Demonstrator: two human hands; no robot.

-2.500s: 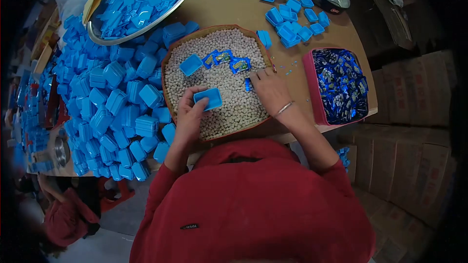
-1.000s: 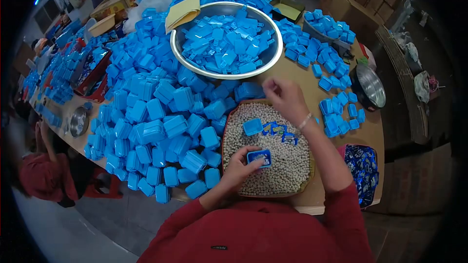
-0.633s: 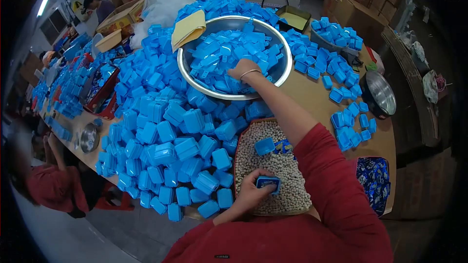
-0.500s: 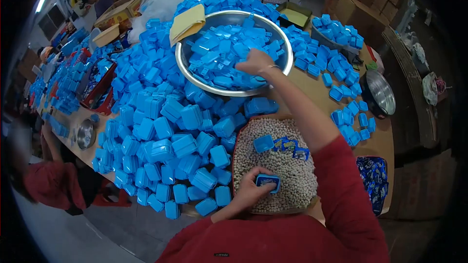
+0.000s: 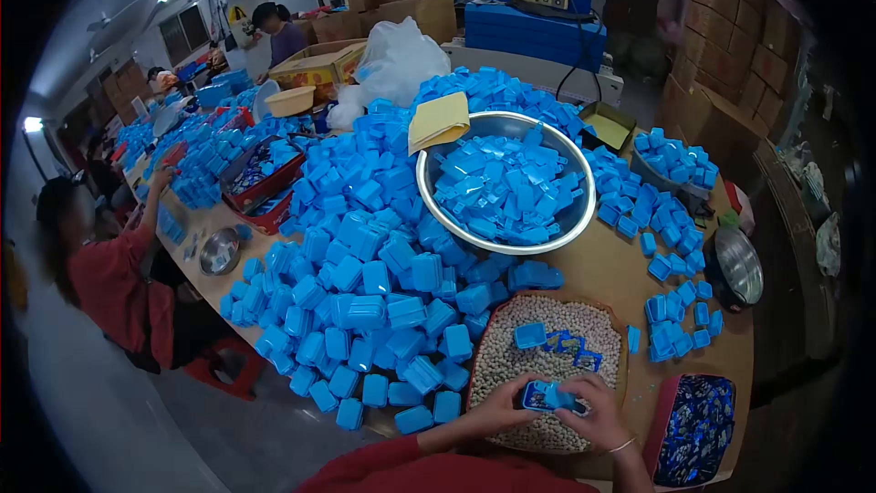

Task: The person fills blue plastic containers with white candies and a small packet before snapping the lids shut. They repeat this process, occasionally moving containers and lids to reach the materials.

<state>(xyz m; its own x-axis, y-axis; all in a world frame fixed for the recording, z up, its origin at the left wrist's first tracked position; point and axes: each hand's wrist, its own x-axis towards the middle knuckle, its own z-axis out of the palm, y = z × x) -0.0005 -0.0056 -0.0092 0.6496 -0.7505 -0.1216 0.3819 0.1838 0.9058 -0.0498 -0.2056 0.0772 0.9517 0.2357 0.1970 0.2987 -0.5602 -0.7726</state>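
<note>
Head view, left hand (image 5: 498,406): grips small blue box (image 5: 531,396) over bead-filled tray (image 5: 624,354).
Right hand (image 5: 599,409): pinches flat blue piece (image 5: 556,395) at box.

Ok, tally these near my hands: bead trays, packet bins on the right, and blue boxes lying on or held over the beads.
Bead tray: 1
Packet bin: 1
Blue boxes: 2 (lying box, held box)
Total: 4

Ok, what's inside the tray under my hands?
The tray shows small pale balls, an open blue container and some shiny blue packets. The left hand, right hand and box between them cover some balls; whatever lies beneath the top layer can't be seen.
</note>
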